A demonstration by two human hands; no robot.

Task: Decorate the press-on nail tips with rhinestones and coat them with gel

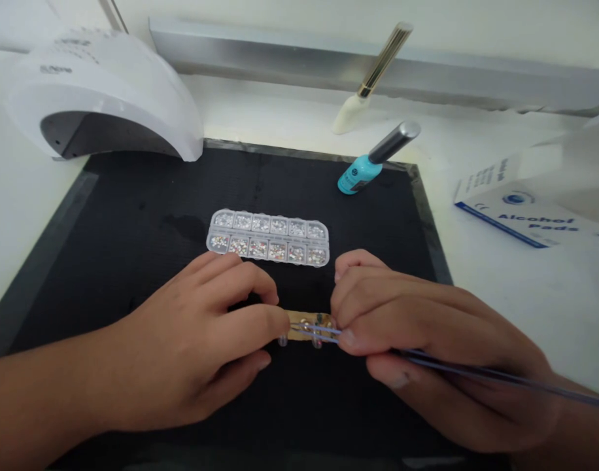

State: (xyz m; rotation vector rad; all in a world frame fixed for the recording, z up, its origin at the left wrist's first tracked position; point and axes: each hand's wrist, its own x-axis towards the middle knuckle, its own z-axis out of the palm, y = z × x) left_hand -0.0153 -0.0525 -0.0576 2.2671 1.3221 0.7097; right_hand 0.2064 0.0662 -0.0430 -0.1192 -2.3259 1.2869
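A small gold-coloured strip (pixel 297 316) with tiny gems and clear rounded pieces along its lower edge lies between my hands over the black mat. My left hand (pixel 196 333) is closed at the strip's left end, its fingertips pressed on it. In my right hand (pixel 417 327) are thin purple tweezers (pixel 324 330), held between thumb and fingers. Their tips point left and lie over the strip; whether they grip a gem is too small to tell. Just beyond, a clear twelve-compartment case (pixel 268 238) holds small rhinestones.
On the black mat (pixel 260 176), a turquoise polish bottle (pixel 361 174) stands behind the case. A cream bottle with gold cap (pixel 351 112) is farther back. At the back left sits a white domed lamp (pixel 133 85); on the right, an alcohol pads box (pixel 520 203).
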